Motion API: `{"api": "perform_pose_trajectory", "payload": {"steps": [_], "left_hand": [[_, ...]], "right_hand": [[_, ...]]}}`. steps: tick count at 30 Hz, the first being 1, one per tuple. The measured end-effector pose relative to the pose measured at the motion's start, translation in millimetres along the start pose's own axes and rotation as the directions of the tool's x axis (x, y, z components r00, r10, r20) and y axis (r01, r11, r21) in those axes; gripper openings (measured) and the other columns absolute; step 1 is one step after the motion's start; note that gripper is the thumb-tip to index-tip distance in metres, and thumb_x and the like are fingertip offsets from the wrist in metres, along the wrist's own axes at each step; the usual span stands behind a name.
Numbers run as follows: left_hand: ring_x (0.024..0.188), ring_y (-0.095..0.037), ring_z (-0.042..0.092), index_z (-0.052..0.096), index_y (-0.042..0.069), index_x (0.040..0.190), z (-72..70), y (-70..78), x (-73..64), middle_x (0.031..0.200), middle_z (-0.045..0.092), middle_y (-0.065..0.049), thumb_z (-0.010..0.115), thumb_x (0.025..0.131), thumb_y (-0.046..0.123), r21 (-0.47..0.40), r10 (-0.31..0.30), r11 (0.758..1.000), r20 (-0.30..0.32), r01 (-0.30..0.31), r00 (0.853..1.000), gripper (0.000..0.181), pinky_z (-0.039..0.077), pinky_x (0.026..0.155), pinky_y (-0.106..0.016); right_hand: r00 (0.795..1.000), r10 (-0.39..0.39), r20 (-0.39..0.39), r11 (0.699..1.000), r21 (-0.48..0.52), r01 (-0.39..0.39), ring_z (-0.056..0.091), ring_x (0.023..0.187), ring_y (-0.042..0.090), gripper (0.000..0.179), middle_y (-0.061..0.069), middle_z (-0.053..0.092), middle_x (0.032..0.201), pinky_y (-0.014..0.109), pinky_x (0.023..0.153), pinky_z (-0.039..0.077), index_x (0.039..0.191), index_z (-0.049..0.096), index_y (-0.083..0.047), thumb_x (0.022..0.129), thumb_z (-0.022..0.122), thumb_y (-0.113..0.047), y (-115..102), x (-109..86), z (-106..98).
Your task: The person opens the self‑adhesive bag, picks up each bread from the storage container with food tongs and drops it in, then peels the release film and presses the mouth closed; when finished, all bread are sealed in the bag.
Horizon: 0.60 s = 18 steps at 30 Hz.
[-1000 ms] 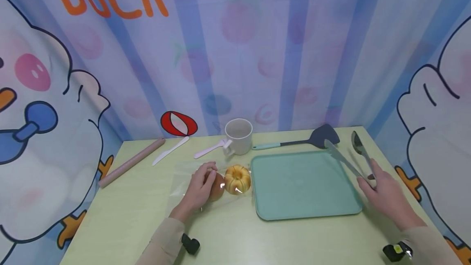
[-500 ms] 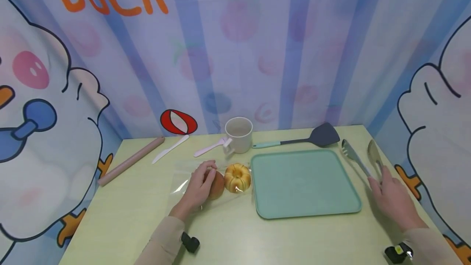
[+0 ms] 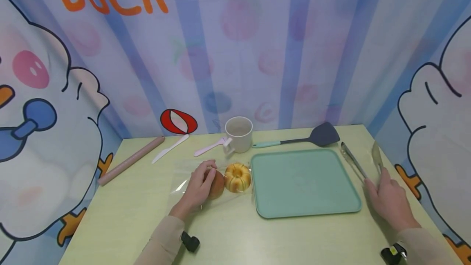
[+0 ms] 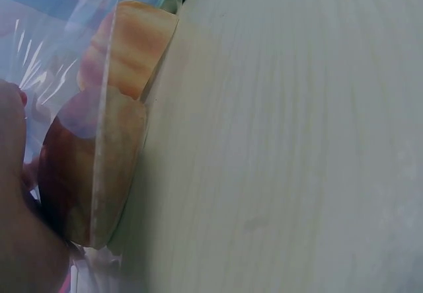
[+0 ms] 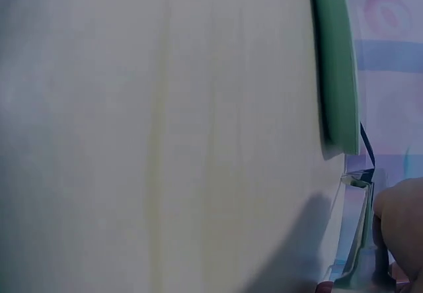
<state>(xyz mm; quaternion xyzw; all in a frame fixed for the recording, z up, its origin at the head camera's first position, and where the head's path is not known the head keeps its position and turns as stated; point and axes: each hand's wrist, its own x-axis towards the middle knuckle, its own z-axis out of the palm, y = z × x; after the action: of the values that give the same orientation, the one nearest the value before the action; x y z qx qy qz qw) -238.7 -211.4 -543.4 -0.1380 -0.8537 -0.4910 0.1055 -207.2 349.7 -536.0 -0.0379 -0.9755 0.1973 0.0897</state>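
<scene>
My left hand (image 3: 198, 185) holds a round brown bun (image 3: 218, 185) from its left side, with a clear plastic bag (image 3: 179, 171) around it. In the same bag a ridged yellow bun (image 3: 241, 186) touches the brown one on the right. The left wrist view shows both buns, brown (image 4: 119, 161) and yellow (image 4: 135, 45), through the film. At the table's right edge, my right hand (image 3: 393, 205) grips metal tongs (image 3: 355, 162) by the handle end, their two arms spread apart. In the right wrist view only part of the tongs (image 5: 365, 253) shows.
A green tray (image 3: 303, 185) lies between the buns and the tongs. Behind stand a white mug (image 3: 241, 136) and a dark spatula (image 3: 321, 135). A pink fork (image 3: 207, 148), a white knife (image 3: 169, 149) and a rolling pin (image 3: 132, 160) lie to the left.
My right hand has brought the tongs rightward from over the tray's far right corner to beside the tray, and they have turned a little. The left hand and buns have stayed put.
</scene>
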Motion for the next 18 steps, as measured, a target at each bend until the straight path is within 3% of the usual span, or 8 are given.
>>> {"api": "perform_pose_trajectory", "payload": {"steps": [9, 14, 18], "left_hand": [[0.145, -0.042, 0.048, 0.059, 0.015, 0.116, -0.2, -0.2, -0.5, 0.149, 0.059, -0.019, 0.052, 0.110, 0.019, 0.005, -0.026, 1.000, 0.003, 0.026, 1.000, 0.010, 0.008, 0.115, -0.084], [0.146, -0.040, 0.047, 0.059, 0.015, 0.118, -0.9, 0.7, -0.9, 0.150, 0.058, -0.018, 0.051, 0.111, 0.021, 0.018, -0.052, 0.998, 0.020, 0.052, 0.998, 0.012, 0.007, 0.116, -0.083], [0.146, -0.040, 0.047, 0.058, 0.015, 0.119, -1.2, 1.9, -0.7, 0.150, 0.058, -0.018, 0.051, 0.111, 0.022, 0.018, -0.044, 0.999, 0.019, 0.044, 0.999, 0.013, 0.008, 0.115, -0.084]], "right_hand": [[0.998, 0.052, 0.043, 0.997, -0.062, -0.049, 0.061, 0.078, 0.058, 0.080, 0.044, 0.057, 0.097, 0.061, 0.056, 0.050, 0.140, 0.032, 0.022, 0.106, 0.055, -0.046, 2.0, 5.9, -5.9], [0.995, 0.080, 0.059, 0.994, -0.075, -0.075, 0.058, 0.088, 0.063, 0.086, 0.049, 0.053, 0.105, 0.063, 0.061, 0.049, 0.143, 0.031, 0.021, 0.105, 0.054, -0.053, 1.1, 6.5, -8.6], [0.998, 0.067, -0.013, 0.996, -0.055, -0.068, 0.047, 0.102, 0.068, 0.085, 0.051, 0.045, 0.116, 0.069, 0.070, 0.044, 0.143, 0.035, 0.018, 0.103, 0.056, -0.053, -7.4, 5.3, -9.6]]}}
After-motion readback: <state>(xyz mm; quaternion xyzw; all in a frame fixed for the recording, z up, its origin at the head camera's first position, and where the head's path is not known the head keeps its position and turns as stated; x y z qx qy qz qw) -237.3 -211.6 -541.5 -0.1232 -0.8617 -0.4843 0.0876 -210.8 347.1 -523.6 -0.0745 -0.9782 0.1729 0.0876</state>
